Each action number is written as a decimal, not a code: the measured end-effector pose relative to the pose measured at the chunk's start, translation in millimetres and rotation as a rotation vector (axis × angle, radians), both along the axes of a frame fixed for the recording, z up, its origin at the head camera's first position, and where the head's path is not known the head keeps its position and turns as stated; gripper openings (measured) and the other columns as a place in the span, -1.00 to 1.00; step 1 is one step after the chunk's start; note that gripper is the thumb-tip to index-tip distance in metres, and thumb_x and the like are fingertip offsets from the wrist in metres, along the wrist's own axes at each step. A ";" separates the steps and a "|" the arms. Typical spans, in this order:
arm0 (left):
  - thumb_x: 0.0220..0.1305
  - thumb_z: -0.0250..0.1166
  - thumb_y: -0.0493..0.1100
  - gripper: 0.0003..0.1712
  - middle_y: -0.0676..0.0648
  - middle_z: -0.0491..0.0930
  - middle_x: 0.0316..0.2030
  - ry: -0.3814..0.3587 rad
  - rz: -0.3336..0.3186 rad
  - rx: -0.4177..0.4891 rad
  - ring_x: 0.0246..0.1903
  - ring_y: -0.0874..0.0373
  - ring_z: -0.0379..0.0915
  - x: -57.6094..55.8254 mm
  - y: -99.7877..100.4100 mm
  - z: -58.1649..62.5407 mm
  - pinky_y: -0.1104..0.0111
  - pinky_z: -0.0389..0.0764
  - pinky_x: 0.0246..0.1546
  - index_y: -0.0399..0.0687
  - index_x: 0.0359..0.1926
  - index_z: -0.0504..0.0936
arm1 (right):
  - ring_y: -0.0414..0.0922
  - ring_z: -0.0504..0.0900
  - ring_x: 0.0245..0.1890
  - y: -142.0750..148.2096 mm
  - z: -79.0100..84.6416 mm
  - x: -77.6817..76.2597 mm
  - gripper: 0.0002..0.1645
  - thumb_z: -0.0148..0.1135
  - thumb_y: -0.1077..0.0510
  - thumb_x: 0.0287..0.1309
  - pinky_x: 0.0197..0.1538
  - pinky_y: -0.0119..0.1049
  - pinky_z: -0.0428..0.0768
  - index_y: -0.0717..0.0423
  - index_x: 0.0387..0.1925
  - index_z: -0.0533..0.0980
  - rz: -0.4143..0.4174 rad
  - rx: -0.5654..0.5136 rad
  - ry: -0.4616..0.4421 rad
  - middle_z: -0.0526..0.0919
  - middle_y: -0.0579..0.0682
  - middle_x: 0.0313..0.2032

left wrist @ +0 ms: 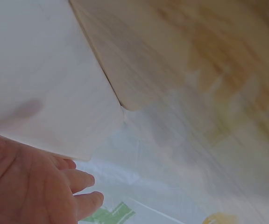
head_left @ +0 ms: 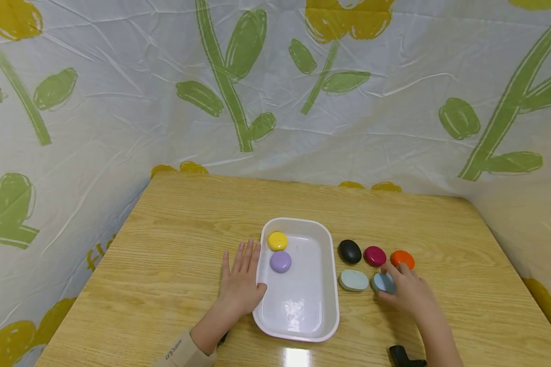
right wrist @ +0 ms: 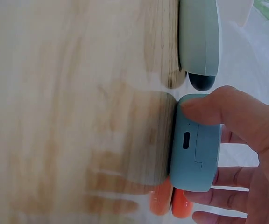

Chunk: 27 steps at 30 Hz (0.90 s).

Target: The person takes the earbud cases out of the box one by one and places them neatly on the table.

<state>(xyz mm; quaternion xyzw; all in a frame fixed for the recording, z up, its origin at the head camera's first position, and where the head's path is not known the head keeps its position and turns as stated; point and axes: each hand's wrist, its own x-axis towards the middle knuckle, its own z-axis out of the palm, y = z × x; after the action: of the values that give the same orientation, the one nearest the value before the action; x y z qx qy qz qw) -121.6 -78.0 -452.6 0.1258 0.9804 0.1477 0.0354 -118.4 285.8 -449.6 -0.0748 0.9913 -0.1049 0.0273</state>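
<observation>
In the head view my right hand (head_left: pixel 410 293) is over a light blue earbud case (head_left: pixel 383 283) on the table. The right wrist view shows my thumb on one side of the blue case (right wrist: pixel 197 154), by its charging port, with fingers behind it. My left hand (head_left: pixel 243 285) lies with straight fingers along the left side of a white tray (head_left: pixel 303 295), its thumb at the rim. Inside the tray are a yellow rounded case (head_left: pixel 277 241) and a purple one (head_left: pixel 281 261). In the left wrist view, the left hand (left wrist: pixel 31 186) is beside the tray wall (left wrist: pixel 50 84).
Right of the tray, a black case (head_left: pixel 350 252), a magenta case (head_left: pixel 375 256) and an orange case (head_left: pixel 402 259) form a row. A pale green oval case (head_left: pixel 354 280) lies nearer. A black object (head_left: pixel 401 357) sits at the front edge. Flowered cloth (head_left: pixel 303 127) surrounds the table.
</observation>
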 end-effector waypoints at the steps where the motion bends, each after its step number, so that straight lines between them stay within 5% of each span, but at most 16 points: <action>1: 0.08 0.06 -0.03 -0.08 -0.15 -0.20 0.42 0.001 0.001 -0.001 0.39 -0.07 -0.37 -0.1 0.1 -0.1 -0.08 -0.38 0.28 -0.13 0.42 -0.13 | 0.16 0.49 -0.34 0.2 -0.4 -0.3 -0.41 0.44 0.00 -0.25 -0.38 0.17 0.46 0.09 -0.13 0.42 0.000 -0.002 -0.003 0.43 0.22 -0.28; 15: 0.08 0.07 -0.04 -0.08 -0.14 -0.20 0.42 -0.010 0.004 0.010 0.39 -0.06 -0.38 -0.8 0.7 1.1 -0.08 -0.41 0.28 -0.13 0.42 -0.12 | 0.21 0.47 -0.33 0.1 -1.2 -0.2 -0.38 0.44 -0.02 -0.25 -0.38 0.15 0.47 0.08 -0.13 0.38 -0.015 -0.020 -0.026 0.43 0.27 -0.25; 20: 0.08 0.07 -0.04 -0.08 -0.14 -0.20 0.42 -0.009 0.003 0.006 0.39 -0.06 -0.38 -0.8 0.6 0.7 -0.08 -0.42 0.28 -0.13 0.42 -0.12 | 0.31 0.47 -0.31 -3.6 9.6 -1.3 -0.26 0.42 -0.05 -0.22 -0.33 0.23 0.43 0.14 0.00 0.33 0.004 -0.014 -0.008 0.42 0.36 -0.17; 27: 0.07 0.06 -0.03 -0.08 -0.14 -0.20 0.42 -0.009 0.003 -0.002 0.39 -0.06 -0.38 -0.4 0.4 0.4 -0.08 -0.40 0.28 -0.13 0.42 -0.12 | 0.24 0.49 -0.21 -35.2 34.6 -8.8 -0.39 0.32 0.11 -0.08 -0.28 0.14 0.49 0.19 0.04 0.35 0.113 -0.053 0.209 0.44 0.31 -0.12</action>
<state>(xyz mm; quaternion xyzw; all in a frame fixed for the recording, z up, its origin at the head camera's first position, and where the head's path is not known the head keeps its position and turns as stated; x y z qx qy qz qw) -122.1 -77.6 -452.2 0.1239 0.9805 0.1473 0.0396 -127.2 250.6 -415.1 -0.1419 0.9798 -0.1212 -0.0721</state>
